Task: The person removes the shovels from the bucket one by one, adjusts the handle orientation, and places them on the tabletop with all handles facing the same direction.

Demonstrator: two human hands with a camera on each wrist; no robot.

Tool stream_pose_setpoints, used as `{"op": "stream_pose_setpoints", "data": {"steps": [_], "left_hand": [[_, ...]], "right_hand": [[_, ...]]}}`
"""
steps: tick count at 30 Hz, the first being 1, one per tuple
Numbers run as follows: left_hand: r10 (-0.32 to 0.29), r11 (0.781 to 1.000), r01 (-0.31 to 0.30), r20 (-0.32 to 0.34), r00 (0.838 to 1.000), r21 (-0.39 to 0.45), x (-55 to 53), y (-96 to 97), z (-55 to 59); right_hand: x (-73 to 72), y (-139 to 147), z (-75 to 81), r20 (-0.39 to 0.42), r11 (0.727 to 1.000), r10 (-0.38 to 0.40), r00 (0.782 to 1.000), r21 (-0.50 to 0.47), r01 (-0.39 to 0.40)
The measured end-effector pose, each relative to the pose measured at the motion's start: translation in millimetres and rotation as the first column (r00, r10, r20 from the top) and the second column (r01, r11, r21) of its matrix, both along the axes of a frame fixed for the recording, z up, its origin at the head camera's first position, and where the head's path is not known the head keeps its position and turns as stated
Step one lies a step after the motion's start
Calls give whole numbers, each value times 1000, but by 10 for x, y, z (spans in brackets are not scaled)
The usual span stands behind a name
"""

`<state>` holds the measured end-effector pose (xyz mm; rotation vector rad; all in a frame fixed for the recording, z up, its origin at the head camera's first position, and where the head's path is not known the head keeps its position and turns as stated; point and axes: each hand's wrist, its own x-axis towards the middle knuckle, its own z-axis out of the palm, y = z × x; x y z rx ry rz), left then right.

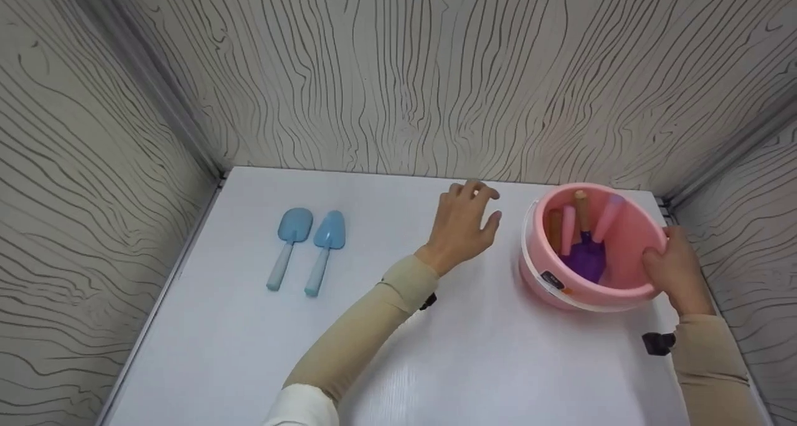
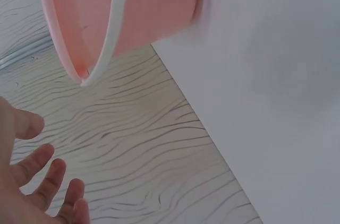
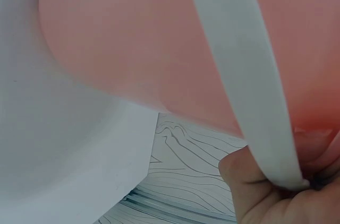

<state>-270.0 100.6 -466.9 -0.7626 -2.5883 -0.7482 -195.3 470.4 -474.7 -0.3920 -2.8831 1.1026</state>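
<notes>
A pink bucket (image 1: 635, 270) with a white handle (image 1: 540, 276) stands at the right of the table, its mouth tipped toward the camera. My right hand (image 1: 677, 269) grips its right rim, thumb inside; the right wrist view shows curled fingers (image 3: 247, 173) by the handle's end. Inside lie a purple shovel (image 1: 586, 261) with a wooden handle, pink handles (image 1: 607, 219) and a brown piece (image 1: 555, 230). My left hand (image 1: 462, 227) hovers left of the bucket, fingers loosely bent, holding nothing. In the left wrist view the hand (image 2: 32, 176) is apart from the bucket (image 2: 154, 9).
Two blue toy shovels (image 1: 294, 225) (image 1: 330, 230) lie side by side on the left part of the white table (image 1: 236, 339), handles toward the near edge. Wood-patterned panels (image 1: 386, 83) rise behind the table and at both sides.
</notes>
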Motion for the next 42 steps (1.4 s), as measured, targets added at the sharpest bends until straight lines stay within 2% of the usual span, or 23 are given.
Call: {"op": "stream_pose_setpoints", "data": {"steps": [4, 8, 18, 25, 28, 32, 37, 39, 42], "left_hand": [[-42, 998, 42, -1, 999, -50, -5, 236, 110], [-85, 991, 83, -19, 996, -107, -13, 423, 167], [-193, 953, 195, 31, 981, -232, -68, 954, 182], [-260, 894, 249, 21, 965, -373, -103, 1289, 186], [-305, 866, 274, -6, 952, -418, -133, 1402, 170], [-362, 828, 320, -4, 932, -461, -143, 1524, 99], [-359, 792, 313, 15, 933, -525, -114, 1665, 27], [-356, 764, 285, -9, 935, -579, -105, 1729, 12], [-360, 697, 241, -38, 932, -676, -87, 1805, -7]], "right_hand": [[12, 2, 12, 28, 1000, -6, 1000, -6, 6], [8, 1, 34, 59, 1000, -14, 998, -5, 14], [-44, 3, 37, 55, 999, -4, 998, 35, 3], [-50, -30, 6, 45, 998, 1, 999, 55, -3], [-44, -38, 15, 52, 999, -4, 999, 51, 1], [-28, -32, 24, 64, 1000, -9, 998, 23, 8], [1, -17, 25, 65, 1000, -14, 998, 10, 13], [12, -14, 22, 52, 1000, -13, 999, 22, 12], [16, -24, 6, 27, 998, -8, 1000, 55, 7]]}}
